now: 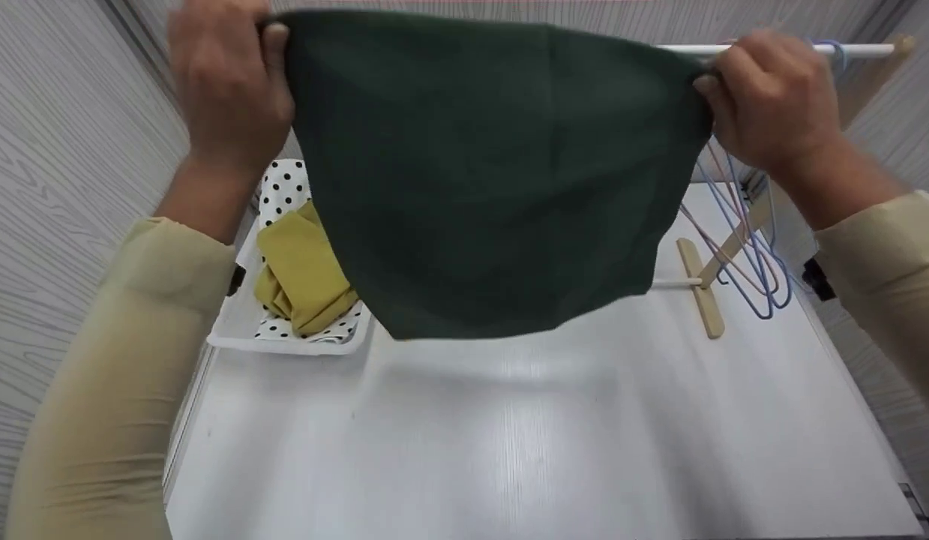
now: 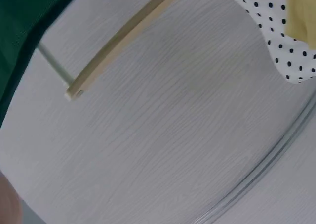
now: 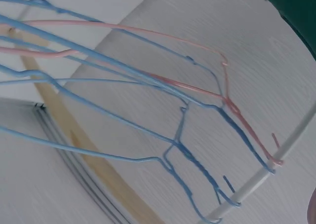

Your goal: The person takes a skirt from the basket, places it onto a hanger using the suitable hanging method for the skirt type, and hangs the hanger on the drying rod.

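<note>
A dark green cloth (image 1: 494, 180) hangs spread out in front of me, its kind of garment not clear. My left hand (image 1: 232, 90) grips its upper left corner, with the thumb against the fabric. At the upper right corner my right hand (image 1: 779, 101) pinches it between thumb and curled fingers. The cloth's lower edge hangs above the white table (image 1: 464, 450). Parts of the same green cloth show at the upper left of the left wrist view and the upper right of the right wrist view.
A white basket (image 1: 284, 346) at left holds a mustard-yellow cloth (image 1: 303, 262) and a white cloth with black dots (image 1: 284, 187). Behind the right hand stands a wooden rack (image 1: 700, 289) with a white rod (image 3: 256, 177); several blue hangers (image 3: 118, 110) and pink hangers (image 3: 232, 110) hang there.
</note>
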Motion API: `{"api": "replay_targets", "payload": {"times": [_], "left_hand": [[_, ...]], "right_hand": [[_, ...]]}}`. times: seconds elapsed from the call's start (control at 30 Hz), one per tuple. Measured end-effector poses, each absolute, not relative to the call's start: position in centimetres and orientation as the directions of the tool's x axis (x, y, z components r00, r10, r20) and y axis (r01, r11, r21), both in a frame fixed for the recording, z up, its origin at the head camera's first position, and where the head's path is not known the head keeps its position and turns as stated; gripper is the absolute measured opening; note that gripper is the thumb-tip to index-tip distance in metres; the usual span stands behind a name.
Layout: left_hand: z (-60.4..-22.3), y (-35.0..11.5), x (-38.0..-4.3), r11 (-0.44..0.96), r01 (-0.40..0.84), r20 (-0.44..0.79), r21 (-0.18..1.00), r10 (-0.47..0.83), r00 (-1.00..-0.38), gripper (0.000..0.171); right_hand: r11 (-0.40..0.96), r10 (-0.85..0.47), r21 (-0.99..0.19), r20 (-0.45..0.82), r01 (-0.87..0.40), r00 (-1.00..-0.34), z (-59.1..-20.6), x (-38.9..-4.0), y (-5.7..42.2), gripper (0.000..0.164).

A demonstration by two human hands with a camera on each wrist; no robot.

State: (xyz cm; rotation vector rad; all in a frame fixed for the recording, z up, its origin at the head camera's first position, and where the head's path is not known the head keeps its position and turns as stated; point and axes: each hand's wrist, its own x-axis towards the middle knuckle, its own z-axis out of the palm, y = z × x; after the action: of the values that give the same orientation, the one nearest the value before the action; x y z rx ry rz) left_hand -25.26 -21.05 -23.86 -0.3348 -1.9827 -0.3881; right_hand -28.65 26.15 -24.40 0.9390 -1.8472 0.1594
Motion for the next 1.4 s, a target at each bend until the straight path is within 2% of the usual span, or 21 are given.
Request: {"api": "replay_targets", "payload": {"times": [0.1, 0.2, 0.27, 0.33, 0.4, 0.43, 0.5, 0.57, 0.67, 0.7, 0.77, 0.87, 0.97, 1.07, 1.17, 1.23, 1.33, 1.4], "left_hand": [[-26.6, -21.7, -26.0, 0.918, 0.393, 0.833, -0.047, 0.253, -0.492, 0.039], [-29.0, -22.1, -26.4, 0.893, 0.406, 0.762, -0.192, 0.396, -0.512, 0.033], [-30.0, -22.1, -26.8, 0.883, 0.405, 0.747, -0.236, 0.431, -0.506, 0.03], [-30.3, -21.9, -27.0, 0.885, 0.398, 0.759, -0.24, 0.427, -0.492, 0.03], [-30.3, -21.7, -27.1, 0.891, 0.397, 0.784, -0.218, 0.402, -0.472, 0.03], [-30.1, -21.7, -27.1, 0.892, 0.404, 0.8, -0.201, 0.387, -0.458, 0.029], [-29.8, -21.7, -27.1, 0.893, 0.413, 0.833, -0.18, 0.362, -0.418, 0.029], [-29.5, -21.7, -27.0, 0.893, 0.425, 0.87, -0.145, 0.32, -0.374, 0.027], [-28.6, -21.6, -26.5, 0.903, 0.424, 0.924, -0.072, 0.22, -0.312, 0.022], [-28.1, -21.5, -26.3, 0.905, 0.424, 0.942, -0.039, 0.174, -0.285, 0.019], [-27.0, -21.0, -25.7, 0.909, 0.416, 0.969, 0.021, 0.084, -0.231, 0.013], [-25.3, -20.2, -25.2, 0.911, 0.401, 0.988, 0.092, -0.034, -0.15, 0.01], [-24.5, -19.9, -25.4, 0.909, 0.395, 0.988, 0.13, -0.088, -0.123, 0.011], [-25.2, -20.1, -25.8, 0.917, 0.38, 0.983, 0.118, -0.055, -0.172, 0.011], [-26.9, -20.7, -26.0, 0.932, 0.357, 0.962, 0.057, 0.044, -0.268, 0.022], [-28.1, -21.0, -26.0, 0.939, 0.345, 0.941, 0.007, 0.111, -0.321, 0.03], [-29.1, -21.2, -26.2, 0.938, 0.343, 0.922, -0.051, 0.176, -0.345, 0.034], [-29.4, -21.3, -26.2, 0.936, 0.344, 0.923, -0.072, 0.193, -0.334, 0.034]], "right_hand": [[0.699, -0.662, 0.34, 0.64, -0.629, -0.39, -25.9, -28.7, 27.0, 0.025], [0.735, -0.677, 0.364, 0.444, -0.572, -0.587, -27.5, -28.5, 27.2, 0.022], [0.761, -0.647, 0.375, 0.378, -0.53, -0.662, -28.0, -28.4, 27.2, 0.023], [0.78, -0.623, 0.369, 0.389, -0.505, -0.678, -28.2, -28.4, 27.3, 0.024], [0.777, -0.629, 0.362, 0.435, -0.515, -0.644, -28.2, -28.5, 27.4, 0.024], [0.763, -0.645, 0.358, 0.468, -0.538, -0.604, -28.1, -28.6, 27.5, 0.023], [0.706, -0.692, 0.371, 0.539, -0.603, -0.48, -27.8, -28.8, 27.8, 0.021], [0.635, -0.716, 0.389, 0.621, -0.668, -0.319, -27.6, -29.1, 27.9, 0.018], [0.571, -0.658, 0.408, 0.746, -0.712, -0.1, -27.1, -29.3, 27.7, 0.018], [0.571, -0.623, 0.401, 0.78, -0.716, -0.06, -26.8, -29.4, 27.5, 0.02], [0.586, -0.546, 0.364, 0.837, -0.723, -0.021, -26.4, -29.4, 27.2, 0.025], [0.619, -0.48, 0.325, 0.877, -0.714, -0.017, -25.8, -29.4, 26.6, 0.034], [0.618, -0.484, 0.329, 0.875, -0.714, -0.016, -25.8, -29.5, 26.3, 0.036], [0.585, -0.589, 0.386, 0.807, -0.714, -0.047, -26.8, -29.4, 26.5, 0.034], [0.554, -0.71, 0.438, 0.693, -0.708, -0.127, -28.2, -29.1, 27.3, 0.029], [0.565, -0.743, 0.447, 0.641, -0.693, -0.193, -28.8, -28.9, 27.9, 0.026], [0.607, -0.734, 0.441, 0.631, -0.661, -0.252, -29.1, -28.9, 28.4, 0.022], [0.623, -0.721, 0.437, 0.642, -0.649, -0.261, -28.9, -29.1, 28.6, 0.021]]}}
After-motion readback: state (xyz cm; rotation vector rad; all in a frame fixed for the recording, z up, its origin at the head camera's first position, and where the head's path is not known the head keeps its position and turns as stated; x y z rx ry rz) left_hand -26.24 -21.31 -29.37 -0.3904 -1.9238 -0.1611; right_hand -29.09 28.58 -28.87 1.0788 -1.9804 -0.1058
